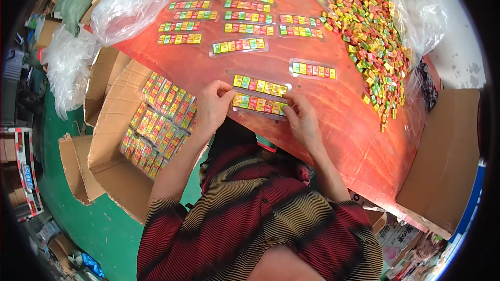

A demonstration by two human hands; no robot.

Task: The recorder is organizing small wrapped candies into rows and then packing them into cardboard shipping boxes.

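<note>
In the head view, we are steadying the near tray (259,104) of small colourful pieces at the tabletop's (359,148) near edge, its long axis running left-right between our hands: the left hand (212,106) is pinching its left end, the right hand (304,120) its right; the far tray (260,85) is lying just beyond, nearly parallel.

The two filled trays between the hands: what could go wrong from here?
The nearer tray lies close to the edge of the red table, so a pull toward the body might tip it off.

The farther tray lies right beside it, between the left hand and right hand; a slip of the fingers could knock one against the other.

The loose pile trails toward the person, so a sweep of the right forearm might scatter pieces.
</note>
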